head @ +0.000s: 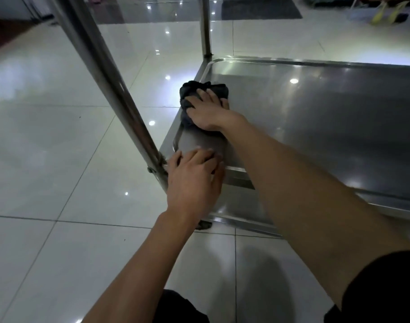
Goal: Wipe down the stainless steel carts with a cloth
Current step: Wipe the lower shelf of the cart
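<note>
The right hand (207, 110) lay flat on a dark cloth (194, 94), its fingers (200, 92) spread and straight, pressing the crumpled cloth onto the left end of the cart's lower shelf (315, 108), close to the raised rim. The left hand (194, 178) rested on the shelf's near corner beside the upright post (110, 82), fingers relaxed and grasping nothing. The cart stood on a glossy tiled floor (59, 148). No brand, label or writing could be read anywhere.
</note>
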Demonstrator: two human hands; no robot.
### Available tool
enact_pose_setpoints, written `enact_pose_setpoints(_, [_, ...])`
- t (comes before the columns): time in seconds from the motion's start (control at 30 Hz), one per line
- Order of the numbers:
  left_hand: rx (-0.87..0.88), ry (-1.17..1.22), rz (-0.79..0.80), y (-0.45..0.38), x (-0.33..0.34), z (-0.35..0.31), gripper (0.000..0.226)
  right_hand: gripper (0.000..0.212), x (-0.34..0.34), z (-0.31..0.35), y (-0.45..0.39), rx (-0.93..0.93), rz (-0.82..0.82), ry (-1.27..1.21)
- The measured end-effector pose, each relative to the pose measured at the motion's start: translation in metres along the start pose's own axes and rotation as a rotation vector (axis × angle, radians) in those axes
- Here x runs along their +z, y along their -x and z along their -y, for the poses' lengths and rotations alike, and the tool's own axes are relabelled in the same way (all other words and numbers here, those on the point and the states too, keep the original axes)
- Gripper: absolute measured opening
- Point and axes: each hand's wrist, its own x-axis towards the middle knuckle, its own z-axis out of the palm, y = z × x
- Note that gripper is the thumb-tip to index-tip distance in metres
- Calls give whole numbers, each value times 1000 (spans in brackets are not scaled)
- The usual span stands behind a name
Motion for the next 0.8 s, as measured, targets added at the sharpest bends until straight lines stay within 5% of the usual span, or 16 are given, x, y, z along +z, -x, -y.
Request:
enact_pose_setpoints(0.27, [-39,-15,8,0,1,-9,32,53,-3,-33,31,-17,-38,10])
enact_pose_setpoints(0.6, [-119,1,32,-8,-3,-42,22,55,-30,-167,145,235,-130,14])
enact_pose_setpoints(0.8, [92,98,161,-16,14,-144,23,51,-40,-232,221,348,-194,30])
